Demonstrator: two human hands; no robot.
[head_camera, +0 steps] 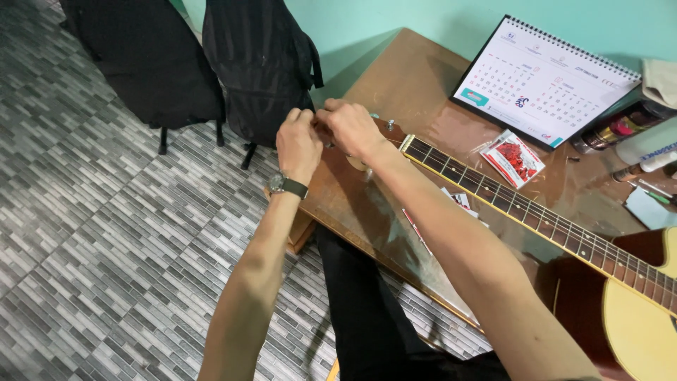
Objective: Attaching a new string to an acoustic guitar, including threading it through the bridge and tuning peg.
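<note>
Head view, looking down: an acoustic guitar [564, 240] lies across a brown wooden table [409, 85], its neck running up and left so the headstock [390, 129] sits near the table's far left edge. Both hands meet there. The left hand [300, 144], a watch [288, 185] on its wrist, has its fingers bunched together and pinched on something small at the headstock (too small to tell what). The right hand [350, 127] curls over the headstock, fingers closed around it, steadying it. Doing this well seems to call for a firm right-hand hold and small, even left-hand movements – no jerks. Nearby lie a red and white packet [513, 158] and a desk calendar [543, 81]; two black bags [261, 63] stand on the tiled floor [106, 233] – well apart from the hands
</note>
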